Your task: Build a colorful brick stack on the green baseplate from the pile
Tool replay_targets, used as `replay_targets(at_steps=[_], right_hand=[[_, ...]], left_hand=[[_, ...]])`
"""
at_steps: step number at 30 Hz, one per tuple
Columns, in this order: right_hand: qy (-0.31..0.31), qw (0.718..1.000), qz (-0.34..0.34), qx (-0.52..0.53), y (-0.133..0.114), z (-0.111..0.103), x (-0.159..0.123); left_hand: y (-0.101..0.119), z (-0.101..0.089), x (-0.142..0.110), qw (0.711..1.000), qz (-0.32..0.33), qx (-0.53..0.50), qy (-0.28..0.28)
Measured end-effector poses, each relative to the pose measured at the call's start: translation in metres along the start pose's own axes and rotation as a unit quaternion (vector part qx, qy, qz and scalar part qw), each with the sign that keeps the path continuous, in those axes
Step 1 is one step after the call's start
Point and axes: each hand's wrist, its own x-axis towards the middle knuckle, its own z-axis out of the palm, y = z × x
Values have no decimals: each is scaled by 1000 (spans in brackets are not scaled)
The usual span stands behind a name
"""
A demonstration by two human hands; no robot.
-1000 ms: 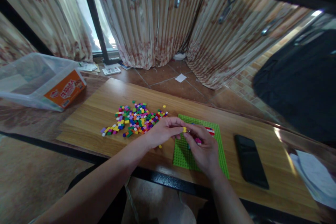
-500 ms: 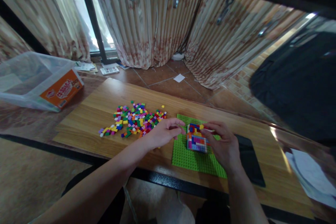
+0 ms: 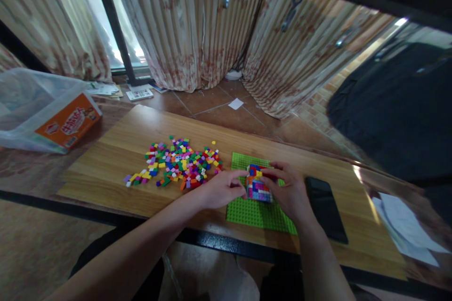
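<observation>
A small block of multicoloured toy bricks stands on a green studded baseplate. My right hand grips the block's right and far side, thumb over its top and fingers bent behind it. Whether a loose brick is also under those fingertips is hidden. From the left, my left hand reaches over the baseplate with its index finger stretched out to the block's upper left edge. Its thumb is apart from that finger, and nothing shows between them.
Many loose coloured bricks are scattered left of the baseplate on the wooden board. A black phone lies to the right, with papers beyond it. At far left is a clear plastic bin with an orange label.
My left index finger has straightened and come to the block's edge. My right thumb and fingers have lowered onto the block's top. The view has shifted slightly.
</observation>
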Motion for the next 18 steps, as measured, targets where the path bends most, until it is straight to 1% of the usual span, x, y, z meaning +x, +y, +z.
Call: replay_targets(at_steps=[6,11,18], right_hand=[[3,1000,9,11,3,4,0],[10,1000,6,19,4,6,0],[2,999,10,34,6,2,0]], left_hand=[[0,2,0,1000,-4,23,-13],[-3,2,-1,999,14,24,-15],[-3,1,-1,998,-4,53,-16]])
